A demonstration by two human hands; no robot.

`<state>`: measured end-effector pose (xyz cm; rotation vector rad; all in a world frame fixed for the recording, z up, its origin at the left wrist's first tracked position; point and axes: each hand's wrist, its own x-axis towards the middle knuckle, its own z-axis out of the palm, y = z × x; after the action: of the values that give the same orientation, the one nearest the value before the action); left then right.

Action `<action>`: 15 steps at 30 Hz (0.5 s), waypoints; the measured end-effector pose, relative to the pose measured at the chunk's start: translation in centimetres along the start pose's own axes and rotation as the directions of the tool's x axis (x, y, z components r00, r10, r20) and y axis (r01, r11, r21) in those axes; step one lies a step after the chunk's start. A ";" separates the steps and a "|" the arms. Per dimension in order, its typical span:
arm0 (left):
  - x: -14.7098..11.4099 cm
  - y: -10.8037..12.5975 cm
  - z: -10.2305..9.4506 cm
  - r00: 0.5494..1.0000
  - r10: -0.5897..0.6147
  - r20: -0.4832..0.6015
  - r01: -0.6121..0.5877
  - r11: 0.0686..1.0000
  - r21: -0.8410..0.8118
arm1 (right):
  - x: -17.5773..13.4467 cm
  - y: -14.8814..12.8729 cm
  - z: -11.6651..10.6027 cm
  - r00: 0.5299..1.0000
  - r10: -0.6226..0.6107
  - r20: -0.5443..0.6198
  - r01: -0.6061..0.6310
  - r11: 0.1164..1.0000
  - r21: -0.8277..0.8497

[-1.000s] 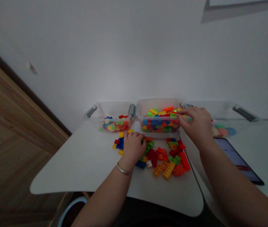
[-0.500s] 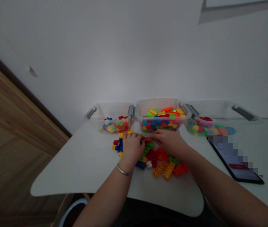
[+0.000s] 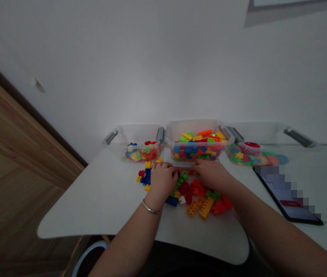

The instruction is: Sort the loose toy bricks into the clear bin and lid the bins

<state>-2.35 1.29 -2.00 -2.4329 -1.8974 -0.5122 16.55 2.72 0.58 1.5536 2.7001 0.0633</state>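
Loose toy building bricks lie in a pile on the white table. My left hand (image 3: 163, 179) is closed above the pile's left side, fingertips at a small orange brick (image 3: 180, 170). My right hand (image 3: 212, 173) is bent in a pinch a little to the right, with a red-orange brick (image 3: 191, 172) at its fingertips. A gap shows between the two bricks. Just below lie a green brick (image 3: 183, 178), dark red bricks (image 3: 184, 188) and two yellow-orange bricks (image 3: 206, 208). Blue bricks (image 3: 146, 179) sit left of my left hand, which hides part of the pile.
Behind the pile stands a clear box (image 3: 198, 145) full of bricks. A left box (image 3: 140, 153) and a right box (image 3: 267, 159) hold other coloured pieces. A phone (image 3: 286, 196) lies at the right on the white table (image 3: 94, 200). The wall rises behind.
My right hand has moved slightly right, away from my left hand. The orange pieces between the fingertips, close together before, now show a gap. My left hand is almost unmoved.
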 end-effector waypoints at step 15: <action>0.1 -0.3 0.2 0.999 0.041 0.021 -0.040 0.999 -0.020 | 0.1 0.2 -0.1 0.995 -0.086 -0.049 0.084 0.995 -0.051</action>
<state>-2.53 1.53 -2.19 -2.4937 -1.8558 -0.5075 16.65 2.92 0.68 1.4422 2.7773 0.1681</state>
